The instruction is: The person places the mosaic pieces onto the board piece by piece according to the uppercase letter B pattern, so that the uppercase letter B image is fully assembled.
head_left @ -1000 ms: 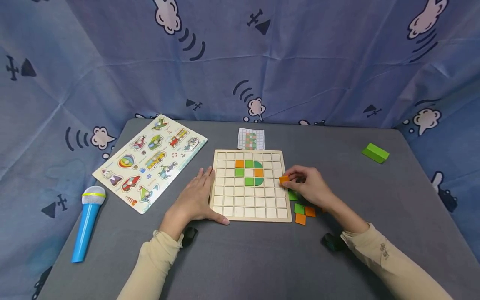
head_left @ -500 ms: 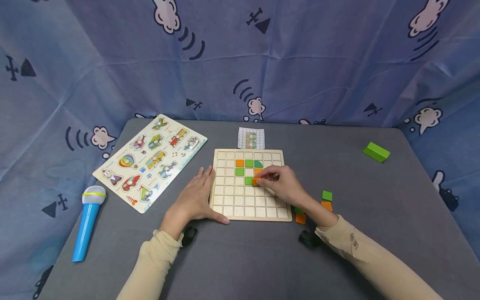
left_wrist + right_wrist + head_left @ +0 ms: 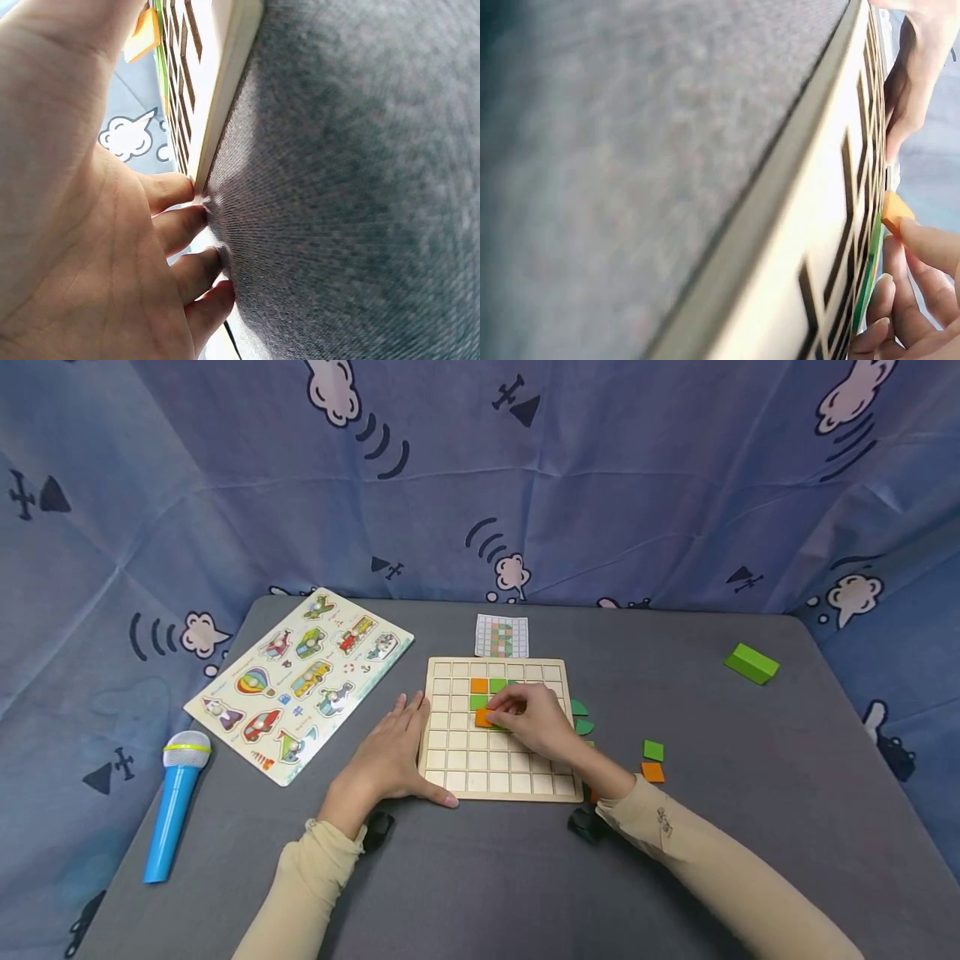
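The grey table (image 3: 697, 718) runs under everything, and there's the puzzle (image 3: 296, 664) slanting near its far left corner. On to the board (image 3: 498, 762), mid-table, and here's the left hand (image 3: 386, 760) along its left edge: fingers spread, thumb at the near left corner, gripping nothing. In from the right edge comes the right hand (image 3: 534, 718), low over the cells, with the orange tile (image 3: 482, 718) pinched between thumb and fingertips!

What counts, I'd judge, is this: the tile lies off those fingertips to the left, just nearside of the green tile (image 3: 478, 702) and in line with it. It looks square, so no long axis to turn, but the right wrist view has it tilted to the board; whether an edge touches, I can't tell. Right hand is the nearer, no contest.

And the cells? An orange square (image 3: 479, 686) beyond that green, a green square (image 3: 498, 686) beside it, then a sliver of dark green piece (image 3: 512, 682), mostly behind the fingers. Off the board's right edge, rounded pieces (image 3: 582, 727) lie loose.
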Demonstrator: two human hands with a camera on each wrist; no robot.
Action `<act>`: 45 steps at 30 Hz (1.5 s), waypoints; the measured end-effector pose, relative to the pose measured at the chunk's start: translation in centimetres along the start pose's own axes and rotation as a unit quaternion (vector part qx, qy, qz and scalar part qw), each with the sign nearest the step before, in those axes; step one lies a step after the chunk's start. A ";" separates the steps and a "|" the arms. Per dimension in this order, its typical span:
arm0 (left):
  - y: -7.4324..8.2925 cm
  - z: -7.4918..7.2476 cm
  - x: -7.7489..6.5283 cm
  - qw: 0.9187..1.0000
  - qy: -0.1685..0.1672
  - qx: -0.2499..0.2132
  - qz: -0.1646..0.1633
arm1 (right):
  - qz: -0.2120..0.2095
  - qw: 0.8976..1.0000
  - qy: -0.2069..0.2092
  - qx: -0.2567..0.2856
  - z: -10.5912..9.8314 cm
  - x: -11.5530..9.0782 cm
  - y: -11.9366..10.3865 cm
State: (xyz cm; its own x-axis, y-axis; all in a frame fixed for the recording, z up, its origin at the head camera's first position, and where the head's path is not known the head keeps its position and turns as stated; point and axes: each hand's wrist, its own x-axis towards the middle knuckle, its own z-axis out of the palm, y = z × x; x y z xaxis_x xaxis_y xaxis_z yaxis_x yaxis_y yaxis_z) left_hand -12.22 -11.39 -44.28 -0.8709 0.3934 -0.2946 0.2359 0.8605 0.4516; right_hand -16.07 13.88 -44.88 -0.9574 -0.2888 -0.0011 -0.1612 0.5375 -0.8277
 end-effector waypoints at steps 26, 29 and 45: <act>-0.1 0.1 0.1 1.000 0.002 0.004 0.000 | 0.029 0.997 0.006 -0.067 0.1 -0.4 -0.7; 0.0 0.1 0.1 1.000 0.002 0.004 0.001 | 0.030 0.998 0.009 -0.055 -0.9 -1.2 0.1; 0.0 0.2 0.1 1.000 0.004 0.003 0.004 | 0.042 0.995 -0.008 -0.089 -6.4 -5.1 3.5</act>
State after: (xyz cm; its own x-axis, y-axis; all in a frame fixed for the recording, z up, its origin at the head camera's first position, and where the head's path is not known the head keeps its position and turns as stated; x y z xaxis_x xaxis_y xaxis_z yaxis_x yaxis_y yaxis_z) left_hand -12.24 -11.29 -44.43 -0.8728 0.3970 -0.2839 0.2452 0.8597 0.4481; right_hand -13.29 22.29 -44.18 -0.9653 -0.2496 -0.0763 -0.1227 0.6920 -0.7114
